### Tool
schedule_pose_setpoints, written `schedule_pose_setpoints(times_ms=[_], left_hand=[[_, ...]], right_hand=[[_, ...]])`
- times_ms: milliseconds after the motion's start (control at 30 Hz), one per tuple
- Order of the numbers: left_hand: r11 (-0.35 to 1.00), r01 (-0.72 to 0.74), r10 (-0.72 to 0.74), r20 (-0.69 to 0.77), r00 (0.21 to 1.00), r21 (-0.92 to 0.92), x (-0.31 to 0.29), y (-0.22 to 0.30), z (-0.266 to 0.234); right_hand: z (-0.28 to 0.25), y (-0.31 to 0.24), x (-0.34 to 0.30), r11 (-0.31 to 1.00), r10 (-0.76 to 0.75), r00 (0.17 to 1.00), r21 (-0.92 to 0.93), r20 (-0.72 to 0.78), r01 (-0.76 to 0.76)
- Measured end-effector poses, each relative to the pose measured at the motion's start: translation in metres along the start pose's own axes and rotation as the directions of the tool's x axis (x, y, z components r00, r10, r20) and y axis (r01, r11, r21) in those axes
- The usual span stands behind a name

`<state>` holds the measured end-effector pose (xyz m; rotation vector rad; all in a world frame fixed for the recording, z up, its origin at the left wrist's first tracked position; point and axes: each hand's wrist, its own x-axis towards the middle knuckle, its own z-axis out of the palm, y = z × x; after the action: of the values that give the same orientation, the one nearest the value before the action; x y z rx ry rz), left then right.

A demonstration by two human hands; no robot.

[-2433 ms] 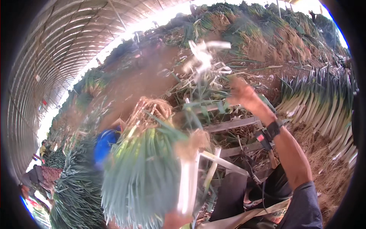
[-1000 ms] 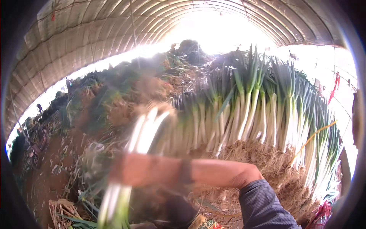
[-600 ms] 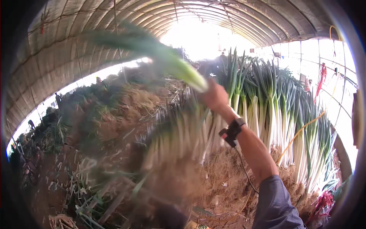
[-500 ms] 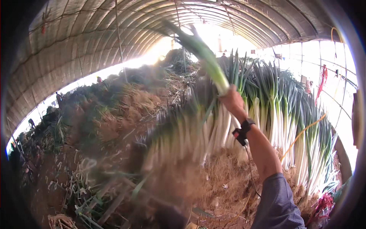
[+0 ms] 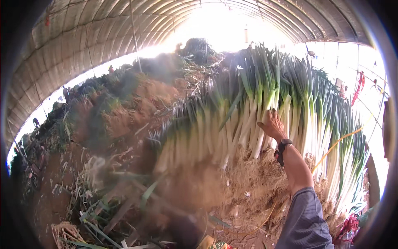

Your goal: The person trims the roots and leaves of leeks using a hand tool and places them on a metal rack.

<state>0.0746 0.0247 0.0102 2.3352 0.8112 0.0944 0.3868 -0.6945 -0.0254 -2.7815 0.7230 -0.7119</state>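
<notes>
My right hand reaches out with its fingers spread and is empty. It lies against, or just in front of, the white shafts of a long row of leeks. These leeks stand close together, tilted back, with dark green tops up and brown roots hanging at the lower front. Around my right wrist is a black strap with a small device. A grey sleeve covers the upper part of that arm. My left hand does not show.
A yellow hose or cord crosses the leeks on the right. Loose cut leaves lie at the lower left, and a big heap of leeks rises beyond. Red netting or twine sits at the lower right. An arched plastic roof covers everything.
My right hand has let go of the leek it held raised and has come down and slightly right, its fingers spreading. A leek now rests among the others there.
</notes>
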Motion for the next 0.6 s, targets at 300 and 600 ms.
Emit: schedule_pose_setpoints(times_ms=[300, 600], left_hand=[[0.982, 0.106, -0.123, 0.102, 0.987, 0.157, -0.005, 0.028, 0.006], [0.991, 0.114, -0.122, 0.129, 0.984, 0.066, -0.003, -0.018, 0.021]], right_hand=[[-0.002, 0.006, -0.005, 0.985, -0.151, 0.98, -0.1, -0.127, 0.139], [-0.005, -0.15, -0.093, 0.88, -0.463, 0.871, 0.206, 0.165, 0.428]])
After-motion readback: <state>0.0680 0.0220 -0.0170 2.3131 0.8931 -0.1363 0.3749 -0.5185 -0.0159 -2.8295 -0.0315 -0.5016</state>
